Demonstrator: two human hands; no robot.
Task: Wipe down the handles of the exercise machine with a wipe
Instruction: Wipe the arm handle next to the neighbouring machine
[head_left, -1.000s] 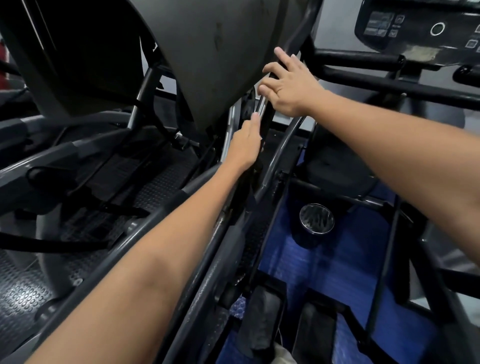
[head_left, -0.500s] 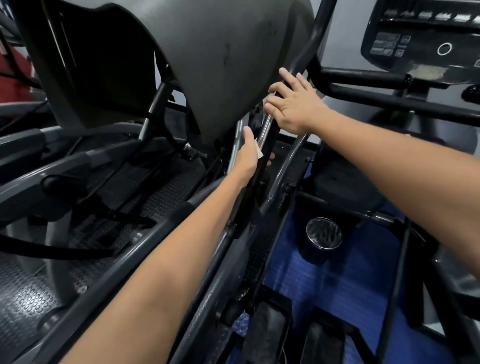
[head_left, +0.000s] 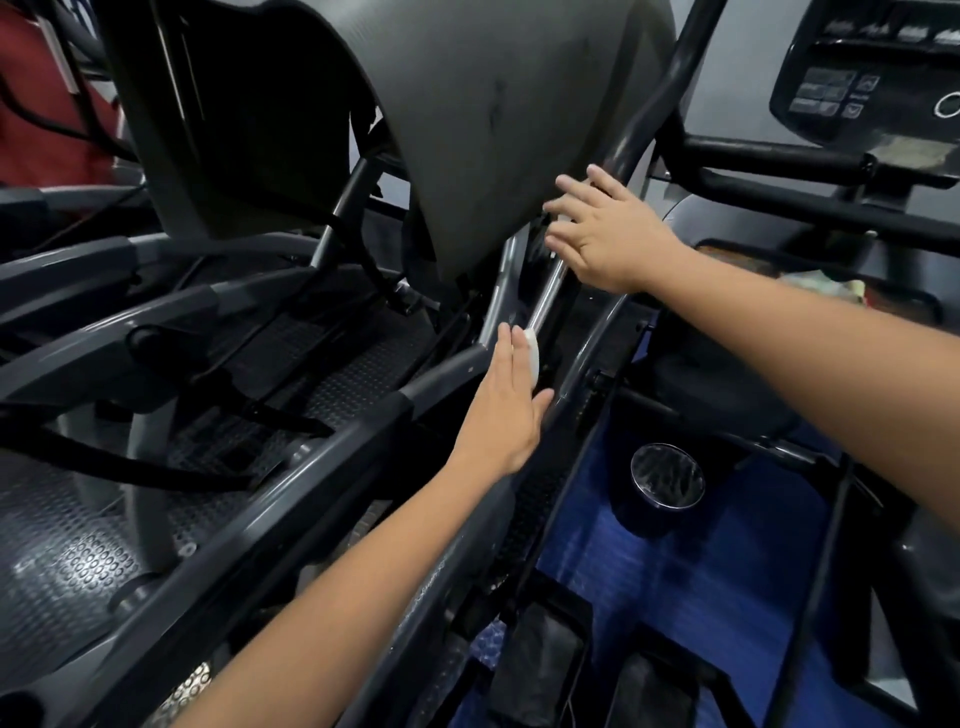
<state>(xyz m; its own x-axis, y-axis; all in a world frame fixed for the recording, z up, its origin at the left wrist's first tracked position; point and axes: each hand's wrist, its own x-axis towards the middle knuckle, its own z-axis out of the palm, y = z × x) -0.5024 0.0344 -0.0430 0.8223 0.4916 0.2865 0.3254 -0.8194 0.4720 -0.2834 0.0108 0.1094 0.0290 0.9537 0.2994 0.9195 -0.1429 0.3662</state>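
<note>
Left hand (head_left: 506, 415) slid down bar (head_left: 545, 306) w/ wipe (head_left: 531, 345), fingers straight | right hand (head_left: 605, 231) fingers spread | shroud (head_left: 493, 114) overhead

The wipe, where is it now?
In the head view, centre: the wipe is under the left hand, against the silver bar, below the right hand.

Most of the wipe (head_left: 531, 347) is hidden behind the left hand (head_left: 506, 410). The right hand (head_left: 605, 231) is motion-blurred. The far-right console (head_left: 872, 88) is cut off by the frame edge.
</note>
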